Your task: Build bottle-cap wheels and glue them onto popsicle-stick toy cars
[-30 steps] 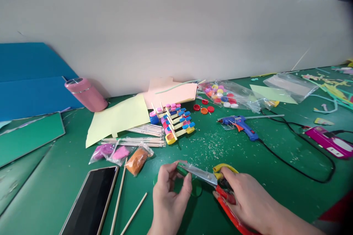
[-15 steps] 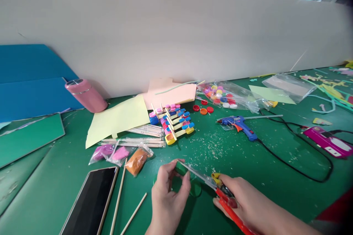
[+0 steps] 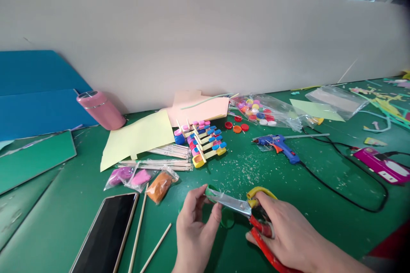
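Between its thumb and fingers, my left hand (image 3: 199,226) pinches a small green ring-like piece (image 3: 210,192) near the bottom middle. My right hand (image 3: 283,226) holds scissors (image 3: 235,204) with one yellow and one red handle. The blades point left and their tips lie at the green piece. Another round green piece (image 3: 227,218) is on the table just below the blades. Beyond my hands, a structure of sticks and coloured caps (image 3: 205,143) stands on the green table (image 3: 275,187), with small scraps scattered to its right.
A phone (image 3: 105,234), wooden sticks (image 3: 156,248) and bagged orange clay (image 3: 161,185) lie left. A pink bottle (image 3: 102,110) leans farther back. On the right are a blue glue gun (image 3: 280,146), its black cord and a magenta power strip (image 3: 381,165). A white panel (image 3: 192,38) stands behind.
The scissors have turned so that the blades show their flat side and the yellow handle shows more fully. My right hand has shifted slightly; my left hand stays nearly in place.
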Motion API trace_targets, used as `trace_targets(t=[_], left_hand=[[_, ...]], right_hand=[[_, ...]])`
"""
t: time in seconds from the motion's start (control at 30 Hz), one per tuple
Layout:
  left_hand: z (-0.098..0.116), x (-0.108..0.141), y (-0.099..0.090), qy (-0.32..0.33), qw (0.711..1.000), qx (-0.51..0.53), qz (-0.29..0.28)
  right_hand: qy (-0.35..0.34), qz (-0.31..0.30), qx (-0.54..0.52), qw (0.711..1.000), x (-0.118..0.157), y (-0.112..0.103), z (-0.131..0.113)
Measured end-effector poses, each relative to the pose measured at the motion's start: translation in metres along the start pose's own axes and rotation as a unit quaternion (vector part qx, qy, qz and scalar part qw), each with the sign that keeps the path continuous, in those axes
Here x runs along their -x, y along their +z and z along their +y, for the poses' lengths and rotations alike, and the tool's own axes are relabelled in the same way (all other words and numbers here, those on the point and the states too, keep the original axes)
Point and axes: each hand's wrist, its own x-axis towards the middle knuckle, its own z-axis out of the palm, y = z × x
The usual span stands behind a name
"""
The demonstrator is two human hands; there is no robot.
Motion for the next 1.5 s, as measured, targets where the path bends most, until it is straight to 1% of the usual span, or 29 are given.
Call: trace_targets(t=[0.1, 0.23, 0.33, 0.5, 0.7, 0.77, 0.8, 0.9, 1.0, 1.07, 1.17, 1.27, 1.4, 1.5], left_hand=[[-0.002, 0.001, 0.001, 0.027, 0.999, -0.035, 0.022], [-0.005, 0.002, 0.000, 0.065, 0.993, -0.089, 0.033], [-0.007, 0.002, -0.001, 0.088, 0.988, -0.121, 0.037], [-0.010, 0.003, -0.002, 0.110, 0.985, -0.132, 0.027], [-0.011, 0.004, -0.001, 0.131, 0.981, -0.142, 0.001], [-0.008, 0.004, 0.001, 0.114, 0.985, -0.128, -0.007], [-0.006, 0.003, 0.002, 0.091, 0.990, -0.111, -0.008], [0.002, 0.001, 0.004, -0.012, 0.999, -0.040, -0.012], [0.009, -0.002, 0.004, -0.112, 0.993, 0.031, -0.029], [0.012, -0.003, 0.005, -0.150, 0.986, 0.061, -0.032], [0.013, -0.003, 0.004, -0.169, 0.981, 0.086, -0.035], [0.013, -0.003, 0.005, -0.173, 0.979, 0.106, -0.032], [0.014, -0.003, 0.006, -0.168, 0.977, 0.127, -0.025], [0.016, -0.001, 0.007, -0.166, 0.975, 0.145, -0.029]], right_hand=[[-0.001, 0.009, 0.003, 1.000, -0.001, 0.002, 0.000], [-0.009, 0.015, 0.017, 1.000, -0.003, 0.004, -0.002], [-0.015, 0.007, 0.023, 1.000, -0.004, 0.002, -0.003], [-0.013, -0.011, 0.012, 1.000, -0.004, 0.001, -0.004], [0.011, -0.039, -0.049, 0.998, -0.003, 0.002, -0.005], [0.022, -0.049, -0.099, 0.994, -0.004, 0.000, -0.005], [0.026, -0.051, -0.128, 0.990, -0.004, -0.002, -0.004], [0.030, -0.037, -0.177, 0.983, -0.005, -0.008, -0.001], [0.029, -0.029, -0.139, 0.989, -0.004, -0.011, 0.002], [0.022, -0.023, -0.085, 0.996, -0.003, -0.009, 0.004], [0.012, -0.006, -0.018, 1.000, -0.002, -0.004, 0.007], [0.008, 0.010, 0.012, 1.000, -0.002, -0.002, 0.009], [-0.001, 0.009, 0.022, 1.000, -0.003, -0.005, 0.008], [-0.003, -0.017, -0.005, 1.000, -0.004, -0.005, 0.007]])
